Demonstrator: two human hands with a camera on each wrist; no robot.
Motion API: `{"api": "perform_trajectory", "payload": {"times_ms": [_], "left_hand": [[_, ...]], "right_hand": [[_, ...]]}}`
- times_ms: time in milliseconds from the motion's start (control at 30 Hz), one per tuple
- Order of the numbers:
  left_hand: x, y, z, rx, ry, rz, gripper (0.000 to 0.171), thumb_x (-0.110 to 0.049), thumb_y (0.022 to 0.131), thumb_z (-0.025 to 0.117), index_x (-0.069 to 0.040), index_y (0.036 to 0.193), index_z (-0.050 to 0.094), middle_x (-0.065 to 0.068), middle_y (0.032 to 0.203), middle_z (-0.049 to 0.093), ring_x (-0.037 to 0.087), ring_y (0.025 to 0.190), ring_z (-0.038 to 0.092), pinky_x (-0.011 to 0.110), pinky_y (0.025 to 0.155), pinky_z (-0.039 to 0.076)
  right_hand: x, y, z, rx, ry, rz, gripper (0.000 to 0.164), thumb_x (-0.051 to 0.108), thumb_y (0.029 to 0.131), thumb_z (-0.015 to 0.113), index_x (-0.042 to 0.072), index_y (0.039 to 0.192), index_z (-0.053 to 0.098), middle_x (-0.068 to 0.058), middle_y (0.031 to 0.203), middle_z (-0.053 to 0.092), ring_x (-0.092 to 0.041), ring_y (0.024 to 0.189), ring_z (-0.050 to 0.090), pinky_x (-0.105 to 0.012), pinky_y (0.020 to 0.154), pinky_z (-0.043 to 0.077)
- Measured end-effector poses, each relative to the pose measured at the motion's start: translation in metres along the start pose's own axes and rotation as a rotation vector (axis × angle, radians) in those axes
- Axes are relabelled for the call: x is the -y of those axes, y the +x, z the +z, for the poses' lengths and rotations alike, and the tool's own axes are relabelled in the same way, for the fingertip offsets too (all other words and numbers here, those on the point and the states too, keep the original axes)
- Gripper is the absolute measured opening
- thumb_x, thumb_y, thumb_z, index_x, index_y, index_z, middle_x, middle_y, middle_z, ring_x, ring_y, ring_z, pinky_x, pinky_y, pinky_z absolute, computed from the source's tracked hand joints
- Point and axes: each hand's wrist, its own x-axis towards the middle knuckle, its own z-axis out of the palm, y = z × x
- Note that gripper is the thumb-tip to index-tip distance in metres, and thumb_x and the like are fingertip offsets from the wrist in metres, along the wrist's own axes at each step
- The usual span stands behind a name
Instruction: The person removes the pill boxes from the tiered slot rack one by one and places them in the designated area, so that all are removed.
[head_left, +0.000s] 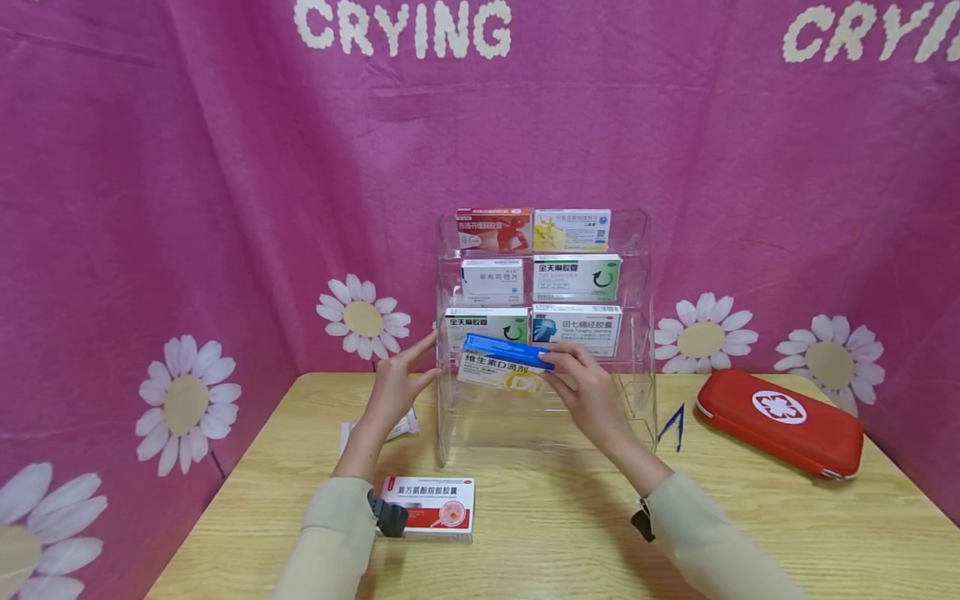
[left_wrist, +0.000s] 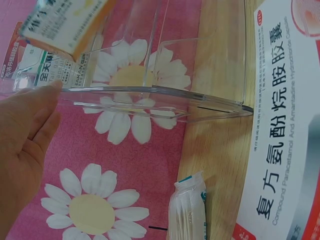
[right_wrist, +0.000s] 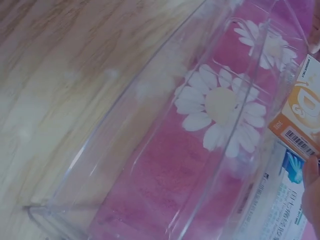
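My right hand (head_left: 592, 390) pinches the right end of a vitamin D drops box (head_left: 491, 367), white and yellow with a blue side. The box is tilted, in front of the lower part of a clear acrylic display rack (head_left: 540, 427). In the right wrist view, the box's orange end (right_wrist: 295, 132) shows beside a medicine box (right_wrist: 272, 205). My left hand (head_left: 397, 390) touches the rack's left side with fingers extended. Their tips lie along the clear side edge in the left wrist view. Medicine boxes stand in pairs on the upper three tiers, among them a green-and-white one (head_left: 576, 277).
A red-and-white capsule box (head_left: 431, 500) lies on the wooden table (head_left: 555, 533), partly behind the left wrist. A packet of cotton swabs (left_wrist: 187, 207) lies left of the rack. To the right are blue tweezers (head_left: 675, 427) and a red first-aid case (head_left: 780, 429).
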Motion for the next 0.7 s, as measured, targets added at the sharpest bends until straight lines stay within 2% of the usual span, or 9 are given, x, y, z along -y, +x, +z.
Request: {"api": "perform_trajectory", "payload": {"times_ms": [100, 200, 267, 333, 433, 600, 700], "left_hand": [[0.001, 0.001, 0.0, 0.008, -0.005, -0.008, 0.058, -0.005, 0.083, 0.075, -0.008, 0.138, 0.055, 0.017, 0.127, 0.065, 0.033, 0.113, 0.066, 0.042, 0.095, 0.056], [0.0, 0.001, -0.001, 0.015, -0.008, -0.019, 0.059, -0.004, 0.084, 0.074, -0.009, 0.139, 0.055, 0.016, 0.127, 0.065, 0.033, 0.113, 0.066, 0.042, 0.095, 0.056], [0.0, 0.001, -0.001, 0.019, -0.013, -0.029, 0.059, -0.005, 0.084, 0.074, -0.011, 0.14, 0.054, 0.016, 0.128, 0.064, 0.033, 0.113, 0.066, 0.041, 0.095, 0.056], [0.0, 0.0, -0.002, 0.023, -0.018, -0.033, 0.06, -0.006, 0.084, 0.074, -0.011, 0.14, 0.054, 0.015, 0.129, 0.064, 0.033, 0.114, 0.066, 0.041, 0.095, 0.056], [0.001, 0.0, -0.002, 0.029, -0.026, -0.036, 0.059, -0.006, 0.085, 0.073, -0.011, 0.14, 0.053, 0.015, 0.13, 0.064, 0.032, 0.115, 0.066, 0.041, 0.096, 0.056], [0.001, 0.0, -0.002, 0.037, -0.03, -0.041, 0.059, -0.006, 0.085, 0.073, -0.01, 0.141, 0.053, 0.015, 0.131, 0.063, 0.032, 0.117, 0.065, 0.041, 0.097, 0.055], [0.0, 0.0, -0.001, 0.04, -0.037, -0.051, 0.059, -0.006, 0.086, 0.072, -0.011, 0.141, 0.053, 0.015, 0.132, 0.062, 0.032, 0.117, 0.064, 0.042, 0.098, 0.055]], "right_hand": [[0.003, -0.003, -0.008, 0.0, 0.008, 0.028, 0.029, 0.001, 0.077, 0.079, 0.006, 0.105, 0.073, -0.012, 0.111, 0.067, -0.022, 0.088, 0.07, -0.029, 0.078, 0.061], [0.005, -0.008, -0.015, 0.001, 0.03, 0.034, 0.028, 0.001, 0.075, 0.08, 0.005, 0.102, 0.074, -0.012, 0.107, 0.068, -0.023, 0.091, 0.068, -0.014, 0.083, 0.056], [0.006, -0.012, -0.019, 0.009, 0.037, 0.032, 0.028, 0.0, 0.074, 0.081, 0.005, 0.1, 0.074, -0.011, 0.104, 0.068, -0.023, 0.09, 0.067, -0.006, 0.083, 0.05], [0.006, -0.017, -0.023, 0.024, 0.047, 0.03, 0.027, 0.0, 0.073, 0.081, 0.005, 0.099, 0.074, -0.011, 0.102, 0.068, -0.023, 0.09, 0.066, -0.004, 0.08, 0.047], [0.008, -0.025, -0.028, 0.071, 0.075, 0.04, 0.027, -0.002, 0.073, 0.081, 0.005, 0.099, 0.073, -0.01, 0.101, 0.068, -0.022, 0.089, 0.066, -0.009, 0.075, 0.052], [0.01, -0.039, -0.036, 0.175, 0.094, 0.057, 0.028, -0.002, 0.074, 0.08, 0.007, 0.099, 0.073, -0.009, 0.102, 0.07, -0.02, 0.087, 0.067, -0.029, 0.069, 0.061], [0.01, -0.048, -0.039, 0.243, 0.123, 0.072, 0.028, -0.002, 0.075, 0.079, 0.008, 0.1, 0.073, -0.01, 0.104, 0.07, -0.017, 0.081, 0.069, -0.032, 0.07, 0.062]]}}
